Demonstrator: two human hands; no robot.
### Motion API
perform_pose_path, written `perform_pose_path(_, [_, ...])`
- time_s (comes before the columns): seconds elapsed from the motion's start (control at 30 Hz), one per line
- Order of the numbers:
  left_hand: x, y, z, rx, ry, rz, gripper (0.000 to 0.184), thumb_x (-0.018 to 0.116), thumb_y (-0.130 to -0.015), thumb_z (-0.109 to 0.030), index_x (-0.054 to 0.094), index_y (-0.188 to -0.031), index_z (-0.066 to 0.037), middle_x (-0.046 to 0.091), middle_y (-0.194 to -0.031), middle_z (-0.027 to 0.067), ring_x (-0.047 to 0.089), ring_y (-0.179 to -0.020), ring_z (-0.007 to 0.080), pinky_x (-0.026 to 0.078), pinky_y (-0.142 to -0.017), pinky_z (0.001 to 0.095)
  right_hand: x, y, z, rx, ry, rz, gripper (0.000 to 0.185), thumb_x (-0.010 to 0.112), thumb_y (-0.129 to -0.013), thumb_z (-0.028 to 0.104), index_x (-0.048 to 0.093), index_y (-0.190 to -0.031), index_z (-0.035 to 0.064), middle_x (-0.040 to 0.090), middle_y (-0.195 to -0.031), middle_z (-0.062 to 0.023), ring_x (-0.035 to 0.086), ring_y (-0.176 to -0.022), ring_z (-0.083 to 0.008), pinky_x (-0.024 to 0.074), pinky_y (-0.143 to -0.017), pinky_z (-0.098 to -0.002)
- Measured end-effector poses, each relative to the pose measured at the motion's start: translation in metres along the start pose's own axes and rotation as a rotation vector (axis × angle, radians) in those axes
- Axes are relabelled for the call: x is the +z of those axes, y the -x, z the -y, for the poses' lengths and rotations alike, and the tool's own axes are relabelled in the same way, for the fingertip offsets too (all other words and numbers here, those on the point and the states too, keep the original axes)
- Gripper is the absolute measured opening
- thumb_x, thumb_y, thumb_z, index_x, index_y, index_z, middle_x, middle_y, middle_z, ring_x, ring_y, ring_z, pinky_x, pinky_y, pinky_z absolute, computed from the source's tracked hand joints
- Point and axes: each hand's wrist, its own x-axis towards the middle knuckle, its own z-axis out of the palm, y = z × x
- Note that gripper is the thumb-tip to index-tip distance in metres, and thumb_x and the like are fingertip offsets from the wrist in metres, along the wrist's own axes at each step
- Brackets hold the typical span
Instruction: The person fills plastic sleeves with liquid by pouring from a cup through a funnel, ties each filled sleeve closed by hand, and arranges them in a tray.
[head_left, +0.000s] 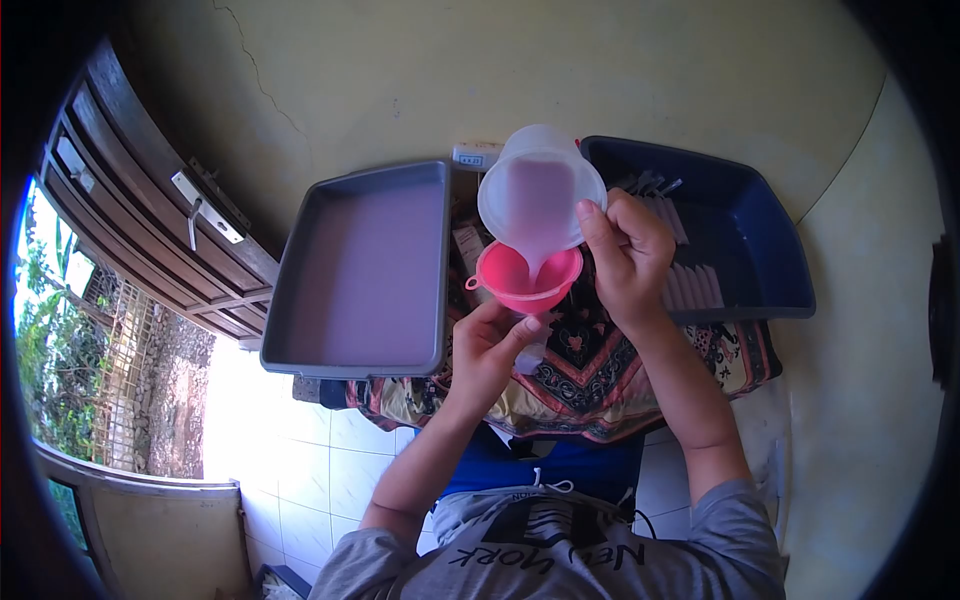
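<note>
My right hand [632,250] grips a translucent plastic cup [495,200] by its rim side, tilted mouth-down toward me. Pale pink liquid [540,262] runs from it into a red-pink funnel [530,298] with a small ring on its edge. Just below the funnel's bowl, my left hand [485,352] is closed around its neck. Under those fingers hangs a clear plastic piece [530,358], perhaps a sleeve; how it meets the spout is hidden.
A grey tray [445,340] of pinkish liquid stands on the left. To the right, a dark blue tray [765,250] holds several filled plastic sleeves [692,288]. Patterned cloth [600,400] covers the table. Behind the cup is a white device with a display [472,158]. The door [150,200] stands open.
</note>
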Motion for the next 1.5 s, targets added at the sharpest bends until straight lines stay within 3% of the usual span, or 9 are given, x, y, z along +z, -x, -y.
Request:
perform_pose_path(0.37, [-0.002,-0.003,0.002,-0.01,0.003,-0.01,0.027,0.064,-0.088,-0.01,0.058,-0.111,0.005,0.066,-0.098,0.0098,0.062,-0.089,0.0142,0.05,-0.082,0.0291,0.001,0.004,-0.009,0.093,-0.06,-0.016,0.037,0.062,-0.088,0.006,0.038,-0.061,0.0021,0.037,-0.054,0.0026,0.029,-0.051,-0.0053,0.0262,-0.046,-0.025])
perform_pose_path(0.43, [-0.002,-0.003,0.003,-0.007,-0.018,-0.01,0.027,0.064,-0.088,-0.009,0.058,-0.111,0.004,0.066,-0.097,0.0094,0.063,-0.089,0.0143,0.05,-0.082,0.0295,0.004,0.005,-0.01,0.274,-0.202,-0.069,0.036,0.061,-0.09,0.01,0.042,-0.06,0.0033,0.042,-0.055,0.004,0.036,-0.051,-0.0036,0.0292,-0.047,-0.0224])
perform_pose_path(0.63, [-0.003,-0.003,0.003,-0.028,0.022,-0.035,0.028,0.063,-0.088,-0.007,0.057,-0.112,0.005,0.065,-0.1,0.0108,0.062,-0.093,0.0158,0.05,-0.083,0.0305,0.01,0.008,-0.016,0.535,-0.526,-0.211,0.032,0.06,-0.09,0.015,0.05,-0.061,0.0044,0.05,-0.056,-0.0002,0.052,-0.054,-0.0076,0.039,-0.052,-0.0221])
perform_pose_path(0.73, [-0.007,-0.003,0.007,-0.015,0.006,-0.034,0.028,0.063,-0.088,-0.006,0.057,-0.113,0.005,0.065,-0.102,0.0117,0.062,-0.096,0.0163,0.05,-0.085,0.0306,0.013,0.016,-0.022,0.611,-0.559,-0.258,0.032,0.059,-0.09,0.015,0.05,-0.061,0.0048,0.05,-0.056,-0.0004,0.051,-0.052,-0.0088,0.0386,-0.051,-0.0235])
perform_pose_path(0.97, [-0.015,-0.006,0.009,0.01,-0.025,-0.053,0.026,0.062,-0.088,-0.005,0.057,-0.112,0.005,0.065,-0.101,0.0124,0.062,-0.095,0.0164,0.05,-0.084,0.0302,0.023,0.049,-0.061,0.717,-0.553,-0.264,0.032,0.059,-0.09,0.015,0.05,-0.061,0.0061,0.05,-0.056,-0.001,0.049,-0.051,-0.0084,0.0369,-0.05,-0.0228])
perform_pose_path(1.03, [-0.012,-0.007,0.005,0.009,-0.009,-0.139,0.02,0.062,-0.088,-0.007,0.06,-0.103,0.004,0.067,-0.093,0.0102,0.063,-0.086,0.0161,0.048,-0.081,0.0298,0.027,0.062,-0.078,0.83,-0.544,-0.249,0.032,0.059,-0.09,0.015,0.049,-0.06,0.0064,0.05,-0.055,-0.0014,0.05,-0.051,-0.0088,0.037,-0.049,-0.0227])
perform_pose_path(1.13, [-0.022,-0.01,0.011,0.022,-0.023,-0.097,0.026,0.062,-0.088,-0.005,0.057,-0.112,0.005,0.065,-0.099,0.012,0.062,-0.093,0.0165,0.05,-0.082,0.0296,0.032,0.079,-0.098,0.874,-0.518,-0.186,0.031,0.06,-0.088,0.016,0.048,-0.062,0.0075,0.049,-0.058,-0.0017,0.051,-0.052,-0.0105,0.0373,-0.051,-0.023])
perform_pose_path(1.5, [-0.024,-0.014,0.014,0.022,0.0,-0.125,0.025,0.062,-0.088,-0.005,0.057,-0.111,0.005,0.065,-0.099,0.012,0.063,-0.091,0.0176,0.051,-0.082,0.0309,0.044,0.108,-0.138,0.92,-0.423,-0.055,0.031,0.058,-0.092,0.02,0.051,-0.064,0.0062,0.054,-0.059,-0.0026,0.056,-0.055,-0.0111,0.0435,-0.052,-0.0229])
